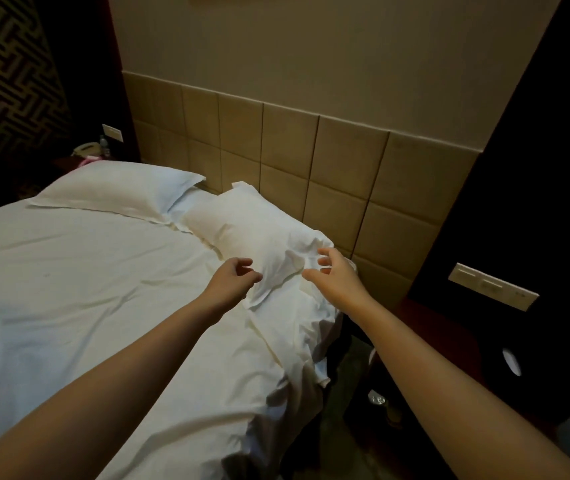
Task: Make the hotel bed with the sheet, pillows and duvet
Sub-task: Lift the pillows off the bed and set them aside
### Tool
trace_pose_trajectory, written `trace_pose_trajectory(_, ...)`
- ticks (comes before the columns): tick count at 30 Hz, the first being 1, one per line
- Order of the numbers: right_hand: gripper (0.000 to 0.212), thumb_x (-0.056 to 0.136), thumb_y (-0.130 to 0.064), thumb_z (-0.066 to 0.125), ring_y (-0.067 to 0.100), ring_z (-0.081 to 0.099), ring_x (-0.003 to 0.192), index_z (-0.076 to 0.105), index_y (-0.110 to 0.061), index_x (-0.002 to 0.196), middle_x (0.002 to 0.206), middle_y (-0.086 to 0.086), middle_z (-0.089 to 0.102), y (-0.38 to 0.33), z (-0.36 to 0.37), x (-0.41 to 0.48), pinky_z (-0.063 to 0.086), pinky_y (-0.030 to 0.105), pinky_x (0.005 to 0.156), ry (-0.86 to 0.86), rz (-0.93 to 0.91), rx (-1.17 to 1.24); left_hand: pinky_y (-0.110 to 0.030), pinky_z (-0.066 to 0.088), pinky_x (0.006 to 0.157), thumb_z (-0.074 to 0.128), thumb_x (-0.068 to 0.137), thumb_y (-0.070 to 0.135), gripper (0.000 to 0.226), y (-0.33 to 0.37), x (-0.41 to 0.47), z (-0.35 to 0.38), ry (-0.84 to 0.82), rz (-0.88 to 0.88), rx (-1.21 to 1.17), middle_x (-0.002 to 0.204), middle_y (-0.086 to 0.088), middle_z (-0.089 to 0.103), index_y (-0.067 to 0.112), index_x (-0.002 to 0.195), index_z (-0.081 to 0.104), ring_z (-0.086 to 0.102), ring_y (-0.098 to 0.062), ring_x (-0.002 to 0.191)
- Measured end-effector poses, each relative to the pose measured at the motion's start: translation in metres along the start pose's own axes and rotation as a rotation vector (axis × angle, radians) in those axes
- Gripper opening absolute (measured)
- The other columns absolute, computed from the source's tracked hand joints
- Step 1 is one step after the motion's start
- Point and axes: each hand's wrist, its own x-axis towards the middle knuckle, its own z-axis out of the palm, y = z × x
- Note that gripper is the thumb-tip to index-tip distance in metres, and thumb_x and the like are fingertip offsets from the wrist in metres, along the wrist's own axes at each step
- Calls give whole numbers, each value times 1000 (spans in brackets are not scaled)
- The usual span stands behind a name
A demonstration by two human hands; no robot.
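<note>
- Left hand (pixel 235 275) reaches forward on a bare arm, fingers loosely half-curled with nothing between them. It hangs at the near edge of the near pillow (pixel 259 230); whether it touches the cloth cannot be told.
- Right hand (pixel 332 275) is spread wider, fingers apart and slightly bent, holding nothing. It hovers over the same pillow's crumpled right-hand end, just beside the bed's corner.
- The near pillow lies between and beyond the two hands, at the head of the bed. Its long axis runs along the headboard (pixel 294 150), one corner poking up against the padded panels.
- A flap of its case trails toward the viewer, onto the sheet (pixel 86 289).
- The far pillow (pixel 120 188) lies further left, flatter and smoother, its long axis also along the headboard. Its near corner meets the first pillow.
- The white sheet covers the mattress with soft creases. It is bunched at the right-hand corner, where it hangs loose over the edge.
- Right of the bed a narrow, dark strip of floor runs beside a dark wall panel that carries a pale switch plate (pixel 493 285).
- Far left, past the bed's other side, a telephone (pixel 86 148) and a small bottle (pixel 104 145) stand in shadow.
</note>
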Motion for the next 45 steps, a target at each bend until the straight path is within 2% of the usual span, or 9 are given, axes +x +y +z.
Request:
trace_pose_trajectory(5, 61, 91, -30, 63, 11, 45, 112, 35, -22, 144, 139, 0, 44, 16, -16, 115, 41, 24, 80, -41, -4, -7, -40, 51, 91, 59, 91, 21, 47, 9, 107, 23, 43, -22, -25, 115, -4, 61, 12, 135, 46, 60, -21, 106)
trace_pose_trajectory(11, 61, 90, -27, 65, 19, 46, 125, 35, -23, 143, 142, 2, 43, 29, -18, 236, 43, 26, 81, -120, 35, 19, -39, 51, 90, 59, 91, 21, 46, 18, 214, 33, 84, -75, -20, 114, -5, 60, 12, 134, 45, 60, -23, 107)
trace_pose_trajectory(22, 66, 91, -28, 62, 20, 39, 135, 28, -21, 148, 151, 4, 35, 53, 23, 466, 38, 29, 96, -312, 26, -71, -42, 48, 97, 61, 88, 26, 43, -9, 401, 24, 253, -235, -31, 113, 0, 59, 19, 129, 49, 59, -18, 106)
trace_pose_trajectory(29, 70, 91, -32, 60, 21, 36, 138, 24, -24, 150, 155, 2, 29, 93, 76, 634, 38, 35, 105, -484, 96, -193, -26, 41, 82, 58, 91, 23, 45, -50, 547, 26, 377, -443, -37, 123, -1, 55, 15, 133, 47, 55, -14, 99)
trace_pose_trajectory(34, 72, 91, -35, 58, 20, 28, 142, 22, -18, 152, 157, 1, 24, 140, 124, 728, 30, 37, 113, -529, 97, -327, -39, 37, 108, 58, 92, 33, 66, -101, 636, 31, 424, -602, -13, 150, -5, 36, 14, 148, 30, 40, -22, 134)
trace_pose_trajectory(37, 76, 92, -47, 50, 20, 14, 147, 16, -16, 153, 160, 2, 16, 163, 154, 771, 15, 40, 119, -548, 102, -433, -42, 34, 111, 60, 83, 56, 84, -129, 682, 31, 456, -657, 28, 152, -6, 35, 12, 148, 29, 38, -26, 136)
trace_pose_trajectory(40, 88, 90, -63, 42, 21, -6, 149, 0, -22, 155, 163, 0, -4, 181, 180, 802, -3, 44, 120, -581, 136, -540, -46, 39, 108, 50, 57, 91, 119, -161, 719, 32, 529, -704, 32, 148, -5, 41, 16, 147, 29, 43, -26, 132)
trace_pose_trajectory(42, 97, 85, -75, 38, 24, -11, 149, -6, -24, 155, 162, 1, -9, 191, 194, 819, -6, 47, 120, -582, 164, -575, -49, 34, 111, 48, 49, 96, 133, -173, 736, 32, 585, -770, 29, 153, -8, 32, 15, 150, 17, 36, -30, 137)
trace_pose_trajectory(45, 111, 75, -87, 33, 26, -12, 148, -10, -23, 154, 162, 2, -13, 202, 214, 840, -6, 50, 118, -553, 210, -610, -50, 26, 115, 49, 50, 95, 137, -185, 756, 32, 658, -862, 95, 156, -13, 20, 14, 152, 7, 25, -33, 142)
